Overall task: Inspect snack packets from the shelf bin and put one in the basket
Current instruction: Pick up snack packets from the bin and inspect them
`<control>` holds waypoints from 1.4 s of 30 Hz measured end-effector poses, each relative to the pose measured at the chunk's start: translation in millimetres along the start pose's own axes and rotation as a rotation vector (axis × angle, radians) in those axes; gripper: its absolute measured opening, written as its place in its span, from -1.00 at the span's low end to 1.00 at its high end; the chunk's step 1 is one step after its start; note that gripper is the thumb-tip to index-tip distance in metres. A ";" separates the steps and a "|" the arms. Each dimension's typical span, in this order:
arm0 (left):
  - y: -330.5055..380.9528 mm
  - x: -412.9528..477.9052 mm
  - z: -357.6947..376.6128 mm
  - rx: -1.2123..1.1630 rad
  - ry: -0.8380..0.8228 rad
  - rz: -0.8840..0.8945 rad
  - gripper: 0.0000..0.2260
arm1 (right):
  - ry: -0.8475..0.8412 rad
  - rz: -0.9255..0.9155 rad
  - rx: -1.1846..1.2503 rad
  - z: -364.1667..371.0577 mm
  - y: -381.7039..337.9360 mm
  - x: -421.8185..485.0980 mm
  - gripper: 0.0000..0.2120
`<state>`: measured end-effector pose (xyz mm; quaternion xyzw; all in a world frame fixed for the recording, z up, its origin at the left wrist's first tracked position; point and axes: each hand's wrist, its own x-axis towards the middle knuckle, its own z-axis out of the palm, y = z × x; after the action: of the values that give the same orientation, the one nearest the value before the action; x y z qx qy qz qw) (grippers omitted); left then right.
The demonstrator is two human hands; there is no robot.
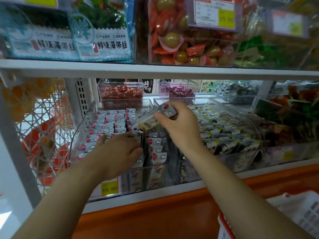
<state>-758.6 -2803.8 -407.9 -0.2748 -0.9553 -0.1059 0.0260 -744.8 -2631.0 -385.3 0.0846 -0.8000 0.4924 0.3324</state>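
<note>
Pinching a snack packet (151, 120) with right hand (180, 124), left hand (119, 151) sunk in shelf bin (82, 128), grip unclear. Risks dropping it, loosely pinched, short of basket (224, 226) at 5 o'clock.

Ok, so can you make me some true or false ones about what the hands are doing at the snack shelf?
1. The right hand holds a snack packet above the clear bin. True.
2. The left hand is holding the basket. False: it reaches into the bin among the packets, and the basket sits at the lower right with no hand on it.
3. The yellow price tag below the bin reads 15.80. True.
4. The packets in the bin are plain green. False: they are white with little clouds and red dots.
</note>
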 end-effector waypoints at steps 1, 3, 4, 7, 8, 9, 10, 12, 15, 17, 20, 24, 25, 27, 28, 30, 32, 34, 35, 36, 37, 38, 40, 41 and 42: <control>0.2 -2.8 -0.9 0.001 0.002 0.001 -0.64 | -0.048 -0.036 -0.066 6.1 -2.1 3.0 -0.83; -0.1 -8.0 -2.7 0.015 0.000 -0.011 -0.62 | -0.144 -0.095 -0.175 17.8 -5.0 10.1 -0.82; -0.7 -10.3 -3.3 0.026 -0.004 -0.015 -0.60 | -0.191 -0.119 -0.230 22.5 -6.5 13.5 -0.82; -3.0 -15.5 -3.8 0.045 0.004 0.006 -0.59 | -0.259 -0.152 -0.375 30.3 -9.1 24.3 -0.76; -3.3 -16.9 -4.2 0.048 0.008 0.015 -0.59 | -0.276 -0.153 -0.396 32.1 -8.7 27.6 -0.75; -3.3 -18.0 -4.5 0.053 0.007 0.022 -0.59 | -0.314 -0.148 -0.411 34.2 -8.2 29.8 -0.72; -3.0 -19.1 -4.7 0.061 0.002 0.028 -0.58 | -0.380 -0.129 -0.438 36.7 -8.1 30.9 -0.66; -2.7 -20.6 -5.1 0.060 0.003 0.046 -0.61 | -0.540 -0.103 -0.552 43.1 -5.7 30.6 -0.55; -4.7 -21.7 -10.6 0.019 0.017 0.063 -0.67 | -0.681 -0.165 -0.803 50.1 -4.6 31.2 -0.60; -6.9 -22.8 -16.8 -0.023 0.025 0.062 -0.65 | -0.703 -0.181 -0.835 51.5 -5.8 34.2 -0.68; -12.7 -24.0 -24.3 -0.045 0.108 0.039 -0.73 | -0.659 -0.168 -0.793 53.5 -5.7 36.0 -0.74; -19.2 -26.6 -31.2 -0.053 0.204 -0.004 -0.75 | -0.818 -0.232 -0.943 61.7 -0.5 33.0 -0.77; -20.3 -27.2 -32.0 -0.042 0.206 -0.007 -0.74 | -0.847 -0.209 -0.947 62.4 -0.3 35.1 -0.76; -21.0 -28.4 -33.5 -0.046 0.205 -0.024 -0.73 | -0.871 -0.166 -0.935 63.2 -1.1 41.3 -0.73; -20.9 -28.3 -34.3 -0.057 0.206 -0.030 -0.73 | -0.872 -0.136 -0.914 63.3 -1.8 44.8 -0.72; -20.4 -27.3 -35.2 -0.066 0.209 -0.040 -0.72 | -0.868 -0.069 -0.828 62.8 -3.0 51.5 -0.71; -20.2 -26.5 -35.8 -0.052 0.200 -0.056 -0.68 | -0.856 -0.046 -0.758 61.4 -3.4 56.8 -0.69; -21.0 -25.5 -35.8 -0.040 0.190 -0.066 -0.66 | -0.803 -0.059 -0.718 60.3 -1.8 62.8 -0.71; -21.5 -25.2 -35.7 -0.041 0.191 -0.067 -0.65 | -0.762 -0.071 -0.701 60.7 -0.5 65.8 -0.73; -22.2 -25.0 -35.4 -0.050 0.196 -0.067 -0.65 | -0.718 -0.083 -0.688 61.6 1.0 68.0 -0.75; -22.9 -24.7 -35.0 -0.065 0.203 -0.064 -0.64 | -0.680 -0.098 -0.686 63.3 2.7 69.6 -0.77; -23.5 -24.4 -34.6 -0.079 0.209 -0.060 -0.64 | -0.658 -0.117 -0.701 65.7 4.8 70.7 -0.80; -24.7 -23.7 -33.5 -0.093 0.226 -0.049 -0.63 | -0.672 -0.157 -0.774 72.4 11.1 71.6 -0.86; -25.1 -23.2 -33.0 -0.099 0.232 -0.045 -0.63 | -0.691 -0.171 -0.820 76.1 14.3 71.3 -0.88; -25.1 -22.9 -32.7 -0.105 0.238 -0.045 -0.63 | -0.706 -0.179 -0.865 79.5 16.6 70.5 -0.89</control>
<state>-752.8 -2843.6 -383.2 -0.2399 -0.9445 -0.1884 0.1222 -842.1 -2676.3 -377.5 0.1677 -0.9813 0.0317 0.0895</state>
